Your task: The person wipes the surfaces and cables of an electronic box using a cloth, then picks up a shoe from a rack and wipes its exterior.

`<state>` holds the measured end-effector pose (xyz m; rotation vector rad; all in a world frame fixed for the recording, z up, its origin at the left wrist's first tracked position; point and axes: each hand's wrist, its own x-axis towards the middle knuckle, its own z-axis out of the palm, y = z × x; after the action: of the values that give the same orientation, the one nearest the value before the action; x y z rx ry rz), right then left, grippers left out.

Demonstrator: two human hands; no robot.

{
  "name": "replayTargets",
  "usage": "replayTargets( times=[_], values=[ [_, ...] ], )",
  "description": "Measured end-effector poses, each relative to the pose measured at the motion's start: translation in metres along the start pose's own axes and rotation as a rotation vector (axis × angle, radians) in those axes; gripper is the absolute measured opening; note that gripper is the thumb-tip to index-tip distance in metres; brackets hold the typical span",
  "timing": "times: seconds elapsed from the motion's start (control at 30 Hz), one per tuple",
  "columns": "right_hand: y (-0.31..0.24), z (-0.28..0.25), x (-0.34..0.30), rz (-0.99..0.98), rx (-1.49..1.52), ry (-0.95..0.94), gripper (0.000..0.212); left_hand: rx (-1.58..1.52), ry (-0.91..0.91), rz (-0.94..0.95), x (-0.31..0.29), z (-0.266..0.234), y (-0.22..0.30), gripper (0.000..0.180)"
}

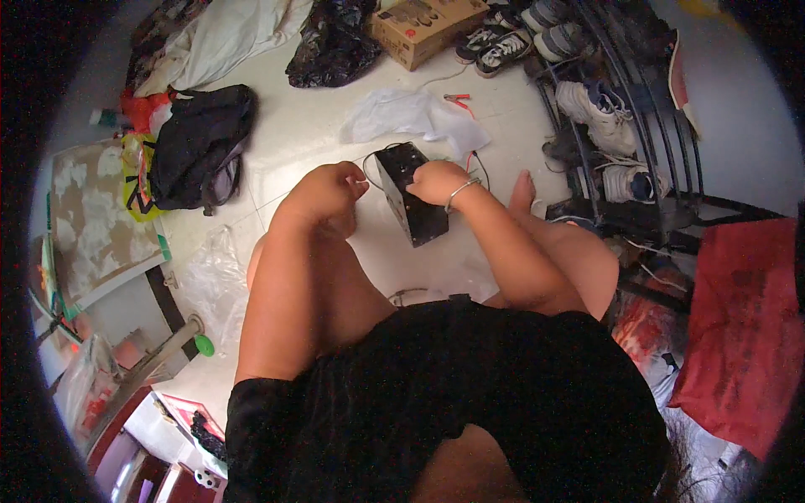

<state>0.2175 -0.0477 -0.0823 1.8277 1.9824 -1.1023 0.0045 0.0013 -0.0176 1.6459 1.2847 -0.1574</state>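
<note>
A long black-and-silver box (426,220) sits three o'clock from the curled left hand (329,193), eight from the curled right hand (439,182); grips unclear.

On the floor (289,126) before you, a box-shaped device (426,225) lies with your left hand (329,194) to its left and your right hand (440,181) at its right edge. Beyond it lies a plastic bag (398,117), then a carton (423,35); left, a backpack (197,151); right, a shoe rack (644,117).
</note>
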Motion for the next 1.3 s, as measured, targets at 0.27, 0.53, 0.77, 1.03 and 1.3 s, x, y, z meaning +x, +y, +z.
replayTargets(
  times=[0.27,0.53,0.77,1.03,1.3],
  values=[
    [0.017,-0.072,-0.058,-0.213,0.464,0.247,0.036,0.074,0.083,0.035,0.001,-0.017,0.004,0.063],
    [0.006,-0.125,-0.127,-0.366,0.552,0.386,0.028,-0.013,0.410,0.217,-0.003,-0.022,-0.003,0.086],
    [0.018,-0.129,-0.137,-0.466,0.653,0.245,0.025,-0.452,0.073,0.333,-0.017,-0.029,0.007,0.075],
    [0.061,-0.098,-0.104,-0.395,1.188,0.054,0.018,-0.576,0.004,0.353,-0.021,-0.024,0.020,0.070],
    [0.081,-0.076,-0.080,-0.361,1.305,0.090,0.021,-0.521,0.022,0.311,-0.023,-0.023,0.025,0.079]
  ],
)
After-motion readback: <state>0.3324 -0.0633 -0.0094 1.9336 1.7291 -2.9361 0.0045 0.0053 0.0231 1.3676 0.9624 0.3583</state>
